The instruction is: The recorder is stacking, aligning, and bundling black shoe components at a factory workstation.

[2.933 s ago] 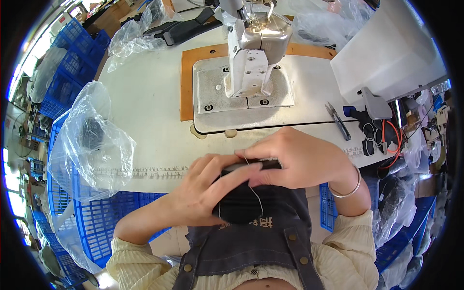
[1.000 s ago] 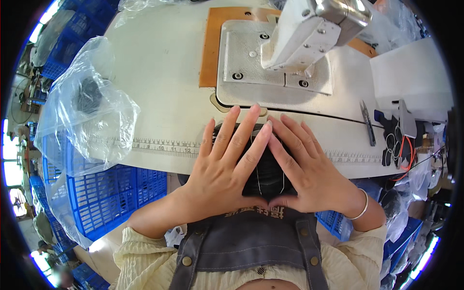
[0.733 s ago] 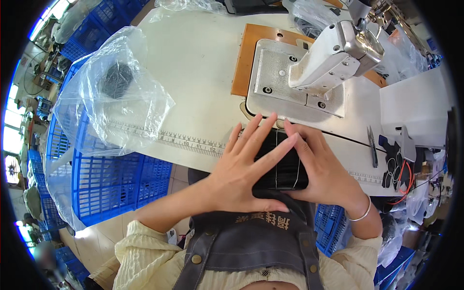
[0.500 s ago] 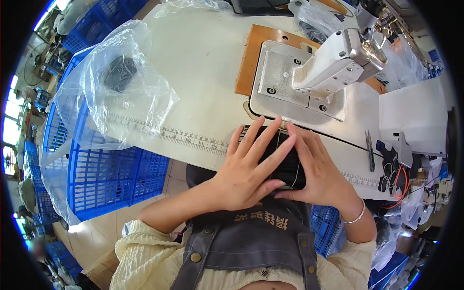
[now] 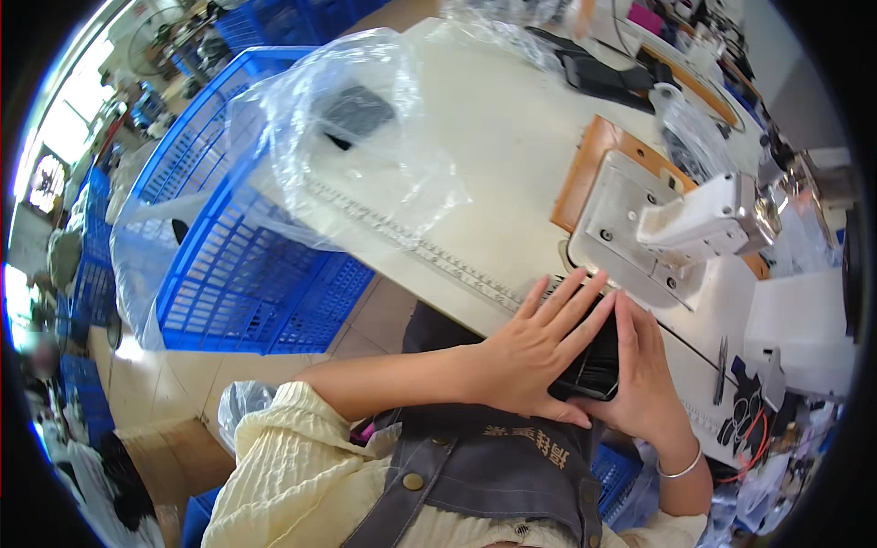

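A black, shiny bundle (image 5: 596, 370) lies at the front edge of the table, clasped between my two hands. My left hand (image 5: 551, 352) is across its left part, fingers stretched toward the far end and thumb at the near end. My right hand (image 5: 647, 370), with a white bangle on its wrist, is around the right side, its thumb by the left thumb. Both hands hide much of the bundle, so what it is made of I cannot tell. Just beyond the fingertips stands the white sewing machine (image 5: 699, 219) on its metal plate.
A blue crate (image 5: 265, 265), draped with a clear plastic bag (image 5: 365, 173), stands at the left. A dark piece (image 5: 356, 111) shows through the bag. A ruler strip (image 5: 438, 258) runs along the table edge. Tweezers (image 5: 721, 370) and scissors (image 5: 742, 416) lie at the right.
The view has turned, so table, crate and machine sit at a different slant. My hands still hold the black bundle, their fingers slightly shifted. The thin pale line across the bundle shows less.
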### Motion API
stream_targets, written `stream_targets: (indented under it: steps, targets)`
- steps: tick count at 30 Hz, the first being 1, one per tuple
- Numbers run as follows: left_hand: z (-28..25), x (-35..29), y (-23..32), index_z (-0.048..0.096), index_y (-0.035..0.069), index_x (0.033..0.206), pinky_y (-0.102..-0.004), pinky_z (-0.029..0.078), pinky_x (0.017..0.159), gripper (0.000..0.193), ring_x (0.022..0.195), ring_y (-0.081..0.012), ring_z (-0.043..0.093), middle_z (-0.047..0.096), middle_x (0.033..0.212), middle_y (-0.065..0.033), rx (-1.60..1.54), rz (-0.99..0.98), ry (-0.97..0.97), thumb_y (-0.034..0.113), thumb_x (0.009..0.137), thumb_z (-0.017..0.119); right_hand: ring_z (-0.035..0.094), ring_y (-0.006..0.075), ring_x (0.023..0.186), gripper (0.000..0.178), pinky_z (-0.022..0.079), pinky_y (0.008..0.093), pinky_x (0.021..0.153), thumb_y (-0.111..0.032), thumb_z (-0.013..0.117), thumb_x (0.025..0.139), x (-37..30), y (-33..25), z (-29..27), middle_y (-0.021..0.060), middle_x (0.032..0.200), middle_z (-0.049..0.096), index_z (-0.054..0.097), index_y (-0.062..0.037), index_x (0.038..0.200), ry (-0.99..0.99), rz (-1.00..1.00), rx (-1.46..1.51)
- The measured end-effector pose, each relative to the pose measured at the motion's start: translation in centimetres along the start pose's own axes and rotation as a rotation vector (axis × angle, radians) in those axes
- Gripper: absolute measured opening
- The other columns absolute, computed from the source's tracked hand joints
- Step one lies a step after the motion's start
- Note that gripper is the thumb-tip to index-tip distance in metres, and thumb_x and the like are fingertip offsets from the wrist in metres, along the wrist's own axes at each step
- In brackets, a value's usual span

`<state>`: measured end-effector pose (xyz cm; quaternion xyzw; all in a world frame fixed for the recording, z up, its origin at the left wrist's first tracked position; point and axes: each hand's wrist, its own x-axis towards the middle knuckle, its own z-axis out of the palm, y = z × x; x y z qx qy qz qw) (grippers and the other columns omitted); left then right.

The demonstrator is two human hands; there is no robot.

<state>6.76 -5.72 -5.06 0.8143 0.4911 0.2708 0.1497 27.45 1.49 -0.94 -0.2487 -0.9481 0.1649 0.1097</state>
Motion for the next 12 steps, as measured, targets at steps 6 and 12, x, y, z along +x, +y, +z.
stream_targets:
  steps: [6,12]
  targets:
    - [-5.6,-3.8,-2.4,0.028,-0.005,0.151,-0.0610,0.015,0.117,0.098,0.149,-0.0458,0.015,0.019,0.159,-0.0282,0.258,-0.076,0.652,0.032,0.076,0.080,0.047,0.0371,0.126,0.111,0.038,0.0461,0.106,-0.020,0.089,0.056,0.4,0.6,0.4,0.0190,0.136,0.046,0.035,-0.0036,0.151,0.084,0.005,0.091]
    - [-17.3,-12.9,-12.3,0.015,0.011,0.158,-0.0424,0.022,0.120,0.099,0.146,-0.0307,0.026,0.019,0.160,-0.0220,-0.187,-0.932,1.067,0.032,0.084,0.078,0.041,0.0298,0.139,0.103,0.033,0.0351,0.114,-0.020,0.085,0.066,3.4,0.8,-1.1,0.0169,0.153,0.036,0.032,-0.0049,0.153,-0.151,0.314,1.248]
